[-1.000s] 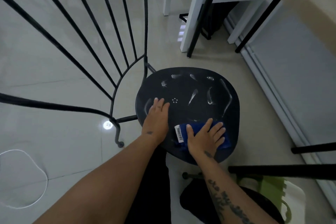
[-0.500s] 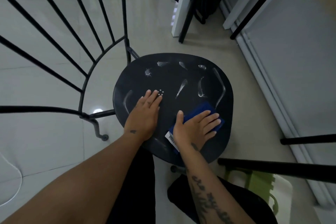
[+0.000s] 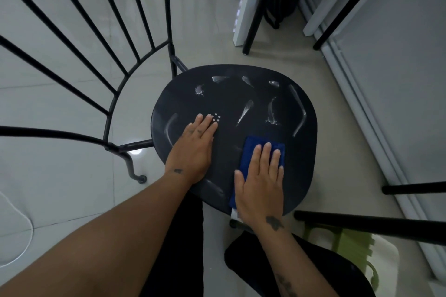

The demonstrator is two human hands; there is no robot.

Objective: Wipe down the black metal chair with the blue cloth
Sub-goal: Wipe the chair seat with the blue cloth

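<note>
The blue cloth [image 3: 261, 152] is pressed flat on the near right of the black metal chair [image 3: 241, 99] seat by the right hand [image 3: 260, 185], fingers extended, while the seat is apparently steadied by the left hand [image 3: 193, 149], likewise laid open-palmed and gripping nothing.

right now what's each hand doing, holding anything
Left hand: open, flat on the chair seat, holding nothing.
Right hand: open, flat on the blue cloth, pressing rather than gripping it.
</note>
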